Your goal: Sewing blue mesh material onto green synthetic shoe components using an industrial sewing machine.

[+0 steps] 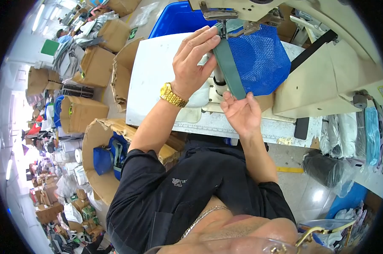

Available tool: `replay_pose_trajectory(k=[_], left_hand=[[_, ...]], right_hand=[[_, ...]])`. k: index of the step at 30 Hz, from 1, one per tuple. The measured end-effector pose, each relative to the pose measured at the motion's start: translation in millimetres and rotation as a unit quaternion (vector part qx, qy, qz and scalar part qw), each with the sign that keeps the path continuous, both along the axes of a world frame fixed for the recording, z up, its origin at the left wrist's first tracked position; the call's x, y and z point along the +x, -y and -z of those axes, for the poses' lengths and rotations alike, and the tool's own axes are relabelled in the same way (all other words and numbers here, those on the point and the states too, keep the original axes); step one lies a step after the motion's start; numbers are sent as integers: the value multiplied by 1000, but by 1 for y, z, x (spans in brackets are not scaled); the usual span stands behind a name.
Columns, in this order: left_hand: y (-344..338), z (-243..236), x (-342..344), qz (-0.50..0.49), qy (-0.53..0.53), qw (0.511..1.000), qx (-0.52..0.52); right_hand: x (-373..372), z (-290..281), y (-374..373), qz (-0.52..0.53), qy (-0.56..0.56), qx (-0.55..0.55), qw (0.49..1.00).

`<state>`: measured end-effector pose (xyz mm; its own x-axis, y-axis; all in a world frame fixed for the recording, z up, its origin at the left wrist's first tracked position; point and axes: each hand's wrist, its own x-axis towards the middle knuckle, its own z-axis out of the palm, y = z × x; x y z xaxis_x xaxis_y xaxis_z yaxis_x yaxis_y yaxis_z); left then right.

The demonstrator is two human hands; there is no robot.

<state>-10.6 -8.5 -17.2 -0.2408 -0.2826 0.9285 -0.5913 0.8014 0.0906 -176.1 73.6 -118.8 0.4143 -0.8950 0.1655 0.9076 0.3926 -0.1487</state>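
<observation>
A piece of blue mesh fabric (261, 59) with a wide green band (230, 67) along its left edge lies under the needle area (223, 29) of a cream sewing machine (327, 80). My left hand (193, 57), with a gold watch on its wrist, rests on the band's upper left edge, its fingers stretched out flat close to the presser foot. Lower down, my right hand (243, 113) pinches the near end of the band between thumb and fingers. Part of the fabric's far end is hidden behind the machine head.
The white worktable (157, 76) has a ruler strip (204, 128) near its front edge. Behind it stands a blue bin (172, 19). An open carton (94, 148) with blue pieces sits at my left. Plastic-wrapped bundles (327, 169) lie at the right.
</observation>
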Motion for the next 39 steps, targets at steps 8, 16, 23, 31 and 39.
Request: replay_pose_trajectory(k=[8, 16, 23, 31, 39], left_hand=[[-3, 2, -4, -3, -17, 1000, -12], [2, 1, -2, 29, -37, 999, 12], [1, -1, -1, 8, -27, 1000, -4], [-5, -4, 0, -1, -5, 1000, -27], [-5, -5, 3, 10, 2, 1000, -16]], right_hand=[[7, 4, -13, -15, -71, -38, 997], [-85, -2, 2, 271, -439, -45, 855], [-92, -27, 11, 342, -547, -145, 750], [-87, -28, 1, 338, -553, -119, 752], [-83, -27, 0, 339, -535, -142, 760]])
